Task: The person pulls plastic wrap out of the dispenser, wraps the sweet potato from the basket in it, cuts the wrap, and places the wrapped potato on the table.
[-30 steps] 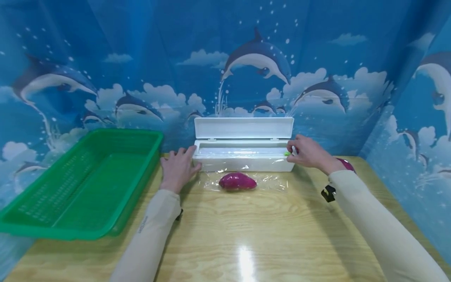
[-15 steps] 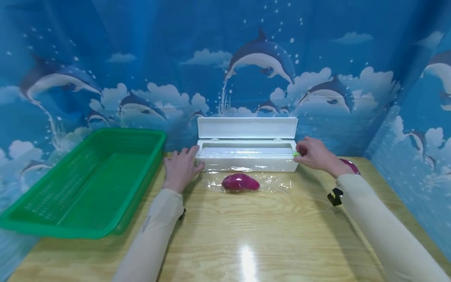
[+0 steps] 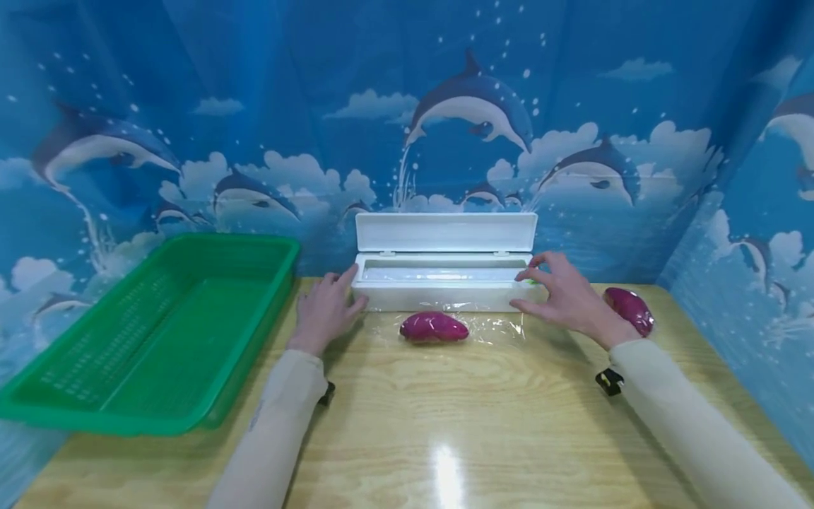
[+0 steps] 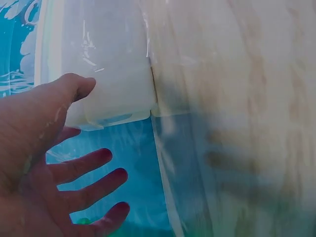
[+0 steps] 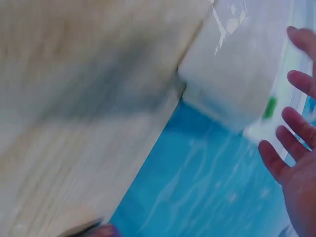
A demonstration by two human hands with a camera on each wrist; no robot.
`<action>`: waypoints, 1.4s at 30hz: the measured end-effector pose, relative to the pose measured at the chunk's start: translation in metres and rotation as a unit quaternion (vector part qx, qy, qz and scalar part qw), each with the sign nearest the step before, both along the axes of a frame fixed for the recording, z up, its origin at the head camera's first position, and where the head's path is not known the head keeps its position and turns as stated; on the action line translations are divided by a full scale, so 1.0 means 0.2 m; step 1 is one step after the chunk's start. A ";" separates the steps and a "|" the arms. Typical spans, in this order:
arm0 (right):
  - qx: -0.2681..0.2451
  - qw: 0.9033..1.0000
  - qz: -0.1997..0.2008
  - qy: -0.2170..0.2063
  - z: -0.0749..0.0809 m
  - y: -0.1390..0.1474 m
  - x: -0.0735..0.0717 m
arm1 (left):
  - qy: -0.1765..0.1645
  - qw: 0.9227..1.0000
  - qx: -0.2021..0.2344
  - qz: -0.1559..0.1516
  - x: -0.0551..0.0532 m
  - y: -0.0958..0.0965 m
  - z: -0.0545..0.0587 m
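Note:
A white cling film box [image 3: 439, 297] stands against the backdrop with its lid [image 3: 445, 232] raised, and a roll of film shows inside. Clear film [image 3: 502, 327] extends from its front over the table. On that film lies a purple sweet potato [image 3: 434, 327]. My left hand [image 3: 323, 311] is at the box's left end, fingers loosely spread; in the left wrist view its thumb [image 4: 81, 86] lies over the box's front. At the right end my right hand [image 3: 566, 295] has its fingers spread apart, beside a small green slider [image 5: 270, 107] on the box's edge.
A green plastic basket [image 3: 219, 396] stands at the left of the wooden table [image 3: 407, 410]. A second purple sweet potato [image 3: 629, 309], shiny as if wrapped, lies at the right behind my right wrist. A blue dolphin backdrop [image 3: 318, 85] borders the table.
My right hand moved to the right along the box with the green slider pinched, then let go and spread its fingers. My left hand stayed at the left end.

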State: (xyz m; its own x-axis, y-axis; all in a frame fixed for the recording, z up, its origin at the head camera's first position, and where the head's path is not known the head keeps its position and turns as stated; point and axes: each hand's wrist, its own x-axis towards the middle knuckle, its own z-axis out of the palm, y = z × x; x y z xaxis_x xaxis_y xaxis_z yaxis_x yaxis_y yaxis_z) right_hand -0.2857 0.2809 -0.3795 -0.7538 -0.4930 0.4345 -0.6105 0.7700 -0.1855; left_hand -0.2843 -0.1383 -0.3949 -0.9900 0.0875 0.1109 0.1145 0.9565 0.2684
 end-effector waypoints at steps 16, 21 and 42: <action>0.015 0.997 0.064 0.036 -0.02 -0.13 0.17 | 0.019 0.983 0.160 -0.085 0.12 -0.08 0.04; 0.050 0.998 0.024 -0.039 -0.02 -0.18 0.19 | 0.024 0.975 0.130 -0.178 0.13 0.02 0.10; 0.083 0.996 0.023 -0.020 -0.11 -0.37 0.11 | 0.026 0.971 0.138 -0.192 0.07 0.15 0.02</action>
State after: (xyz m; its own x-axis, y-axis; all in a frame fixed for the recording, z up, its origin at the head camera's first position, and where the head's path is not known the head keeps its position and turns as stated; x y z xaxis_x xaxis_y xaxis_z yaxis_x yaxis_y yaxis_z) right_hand -0.2631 0.2068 -0.4024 -0.7441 -0.5891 0.3150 -0.6399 0.7639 -0.0829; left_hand -0.2702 -0.1088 -0.3912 -0.8824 0.4092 0.2321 0.4694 0.7327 0.4928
